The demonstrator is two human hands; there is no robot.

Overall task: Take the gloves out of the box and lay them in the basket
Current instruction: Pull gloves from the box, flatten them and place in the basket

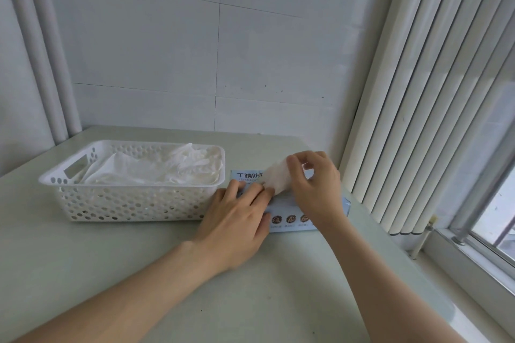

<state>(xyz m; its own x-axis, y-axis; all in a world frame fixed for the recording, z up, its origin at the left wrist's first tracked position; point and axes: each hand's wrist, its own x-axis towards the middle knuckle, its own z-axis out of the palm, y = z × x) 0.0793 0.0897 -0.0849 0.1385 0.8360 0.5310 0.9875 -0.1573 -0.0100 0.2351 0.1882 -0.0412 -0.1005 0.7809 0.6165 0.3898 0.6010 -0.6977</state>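
Observation:
A light blue glove box (289,205) lies on the table, just right of a white perforated basket (131,199). Several translucent white gloves (156,168) lie heaped in the basket. My left hand (237,220) rests flat on the box's left part, fingers straight, pressing it down. My right hand (315,184) is above the box and pinches a white glove (277,175) that sticks up out of the box's opening. The lower end of this glove is hidden behind my hands.
The pale green table (139,273) meets a white wall at the back. White vertical blinds (418,120) and a window sill (473,259) run along the right. Two white pipes (41,64) stand at the back left corner.

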